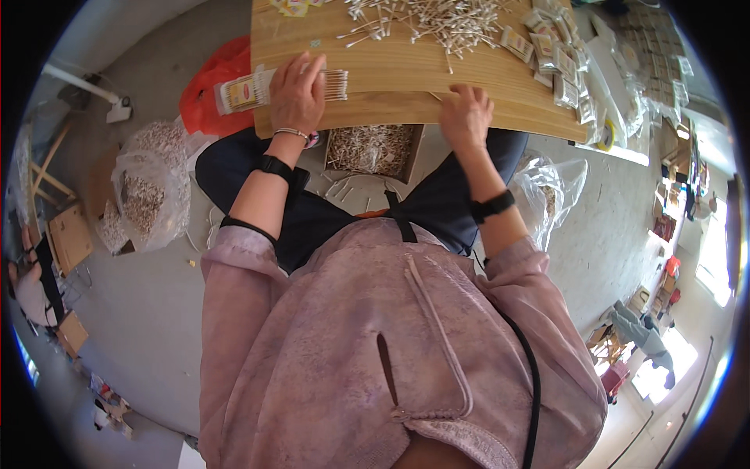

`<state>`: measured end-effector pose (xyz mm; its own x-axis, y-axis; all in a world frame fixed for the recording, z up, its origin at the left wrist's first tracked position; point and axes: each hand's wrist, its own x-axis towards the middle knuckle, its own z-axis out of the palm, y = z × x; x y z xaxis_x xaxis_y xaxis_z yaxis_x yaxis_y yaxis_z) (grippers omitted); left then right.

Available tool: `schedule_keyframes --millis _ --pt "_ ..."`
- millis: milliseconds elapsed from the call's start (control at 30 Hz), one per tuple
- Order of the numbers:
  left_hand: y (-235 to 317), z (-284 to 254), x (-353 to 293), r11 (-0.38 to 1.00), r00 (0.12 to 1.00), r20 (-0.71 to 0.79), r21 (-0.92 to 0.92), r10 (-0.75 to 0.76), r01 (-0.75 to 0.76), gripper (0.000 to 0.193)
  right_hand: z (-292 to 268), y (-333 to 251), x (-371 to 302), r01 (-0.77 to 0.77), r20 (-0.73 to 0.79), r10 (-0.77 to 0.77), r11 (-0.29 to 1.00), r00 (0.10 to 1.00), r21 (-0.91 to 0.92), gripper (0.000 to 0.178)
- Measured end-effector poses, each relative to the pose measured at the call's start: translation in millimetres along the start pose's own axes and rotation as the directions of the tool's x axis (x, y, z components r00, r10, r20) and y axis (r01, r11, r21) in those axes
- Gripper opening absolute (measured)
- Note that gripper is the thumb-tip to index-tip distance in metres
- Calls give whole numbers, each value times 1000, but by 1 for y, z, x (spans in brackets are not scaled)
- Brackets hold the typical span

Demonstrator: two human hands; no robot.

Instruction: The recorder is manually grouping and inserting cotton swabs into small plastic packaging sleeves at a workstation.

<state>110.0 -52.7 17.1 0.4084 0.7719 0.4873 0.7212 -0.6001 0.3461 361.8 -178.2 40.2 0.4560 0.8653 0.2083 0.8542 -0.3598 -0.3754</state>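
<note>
At the left of the wooden table (375, 109), my left hand (297, 94) is closed over a clear plastic packet (241, 94) with a yellow and white label. A row of white cotton swabs (336, 84) sticks out of the packet past my fingers, on the right. My right hand (466, 117) is at the table's near edge, its fingers curled together. A thin wooden-looking stick (435, 96) pokes out to the left of those fingertips; the rest of it is hidden. Further back lies a loose heap of cotton swabs (457, 23).
Filled packets (558, 59) pile up at the table's right, near a yellow tape roll (606, 137). Below the edge, between my knees, stands a box of swabs (373, 148). A red bag (215, 86) hangs at the left; a bulging clear bag (148, 184) sits on the floor.
</note>
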Motion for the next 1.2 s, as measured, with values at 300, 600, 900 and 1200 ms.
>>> schedule_keyframes --millis 300,600,900,1200 --pt "-10 8 -5 993 997 -71 -113 -40 32 26 9 -27 -29 216 256 -296 930 920 298 14" --pt "-6 3 -8 899 958 -93 -381 -271 217 31 53 -95 9 260 -80 -254 833 964 489 15" --pt "-5 10 -9 983 983 -98 -115 -155 144 12 69 -145 66 205 430 -310 940 848 274 19" --pt "-4 10 -9 984 984 -82 -101 -156 147 10 80 -134 70 526 260 -589 805 765 276 13"
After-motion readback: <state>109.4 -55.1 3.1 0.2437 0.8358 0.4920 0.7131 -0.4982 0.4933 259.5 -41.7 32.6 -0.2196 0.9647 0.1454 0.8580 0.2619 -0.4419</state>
